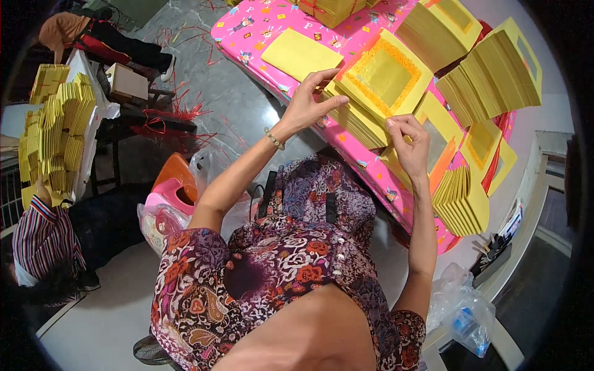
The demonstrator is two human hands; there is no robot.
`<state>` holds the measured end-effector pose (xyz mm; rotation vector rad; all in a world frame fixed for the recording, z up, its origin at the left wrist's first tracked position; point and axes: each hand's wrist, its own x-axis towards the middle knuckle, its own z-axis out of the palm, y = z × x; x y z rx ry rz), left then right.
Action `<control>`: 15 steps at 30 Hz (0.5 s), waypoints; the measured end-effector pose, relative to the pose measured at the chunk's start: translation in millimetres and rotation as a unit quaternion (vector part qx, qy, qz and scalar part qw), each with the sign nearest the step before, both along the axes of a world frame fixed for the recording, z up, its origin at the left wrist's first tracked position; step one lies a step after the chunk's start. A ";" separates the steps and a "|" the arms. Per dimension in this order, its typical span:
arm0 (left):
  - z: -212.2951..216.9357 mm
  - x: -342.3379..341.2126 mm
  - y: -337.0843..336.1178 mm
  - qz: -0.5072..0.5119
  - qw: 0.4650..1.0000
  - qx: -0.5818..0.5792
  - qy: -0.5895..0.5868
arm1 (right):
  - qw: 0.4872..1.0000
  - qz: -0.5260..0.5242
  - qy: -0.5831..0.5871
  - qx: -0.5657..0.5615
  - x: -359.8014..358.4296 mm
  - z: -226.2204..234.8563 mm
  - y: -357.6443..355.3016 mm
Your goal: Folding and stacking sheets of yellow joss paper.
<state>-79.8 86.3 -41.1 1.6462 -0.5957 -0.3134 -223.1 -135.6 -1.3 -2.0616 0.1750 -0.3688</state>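
Note:
In front of me, a thick stack of yellow paper sheets (pixel 357 121) sits tilted at the near edge of the pink table. Its top sheet (pixel 422 75) bears an orange-edged square with a dull metallic centre. My left hand (pixel 307 105) is closed on the stack's left edge, thumb lying along the side. At the near right corner, my right hand (pixel 411 147) is closed in a pinch on the paper; how many sheets it holds is hidden. A plain yellow pad (pixel 301 54) lies beyond my left hand. Another sheet with a silvery panel (pixel 435 133) is beside my right hand.
Fanned yellow paper stacks (pixel 495 77) crowd the right of the pink patterned tablecloth (pixel 253 28); another fanned bundle (pixel 461 201) stands nearer. Left, two people work by a table of yellow bundles (pixel 62 123). Red strings (pixel 176 111) litter the floor. Clear plastic bags (pixel 461 303) hang lower right.

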 end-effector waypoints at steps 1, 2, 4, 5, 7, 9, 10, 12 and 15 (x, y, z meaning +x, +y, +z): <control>-1.0 0.1 -0.1 0.001 1.000 -0.006 -0.001 | 1.000 -0.001 0.001 -0.002 0.2 -0.4 -0.1; -2.1 0.3 -0.1 0.001 1.000 -0.011 -0.002 | 1.000 -0.001 0.002 -0.004 0.5 -0.8 -0.2; -4.1 1.5 0.1 0.003 1.000 -0.007 0.001 | 1.000 -0.001 0.000 -0.003 1.0 -1.7 0.2; -5.1 1.8 0.5 0.004 1.000 -0.004 0.005 | 1.000 -0.001 -0.002 -0.003 1.2 -2.0 0.6; -2.9 1.0 -0.2 0.000 1.000 -0.008 0.029 | 1.000 -0.003 0.000 -0.004 0.7 -1.3 0.3; -0.8 0.1 -0.4 -0.004 0.999 -0.012 0.052 | 1.000 -0.005 0.002 -0.004 0.3 -1.2 0.4; 0.3 -0.3 -0.5 -0.001 0.999 -0.007 0.035 | 1.000 -0.006 -0.002 -0.005 0.2 -1.3 0.5; 2.6 -1.0 -1.4 0.001 1.000 -0.001 0.017 | 1.000 -0.008 -0.007 -0.004 -0.3 -1.5 0.6; 4.4 -2.7 -2.2 -0.001 1.000 -0.015 0.015 | 1.000 -0.019 0.001 -0.008 -0.1 1.1 2.4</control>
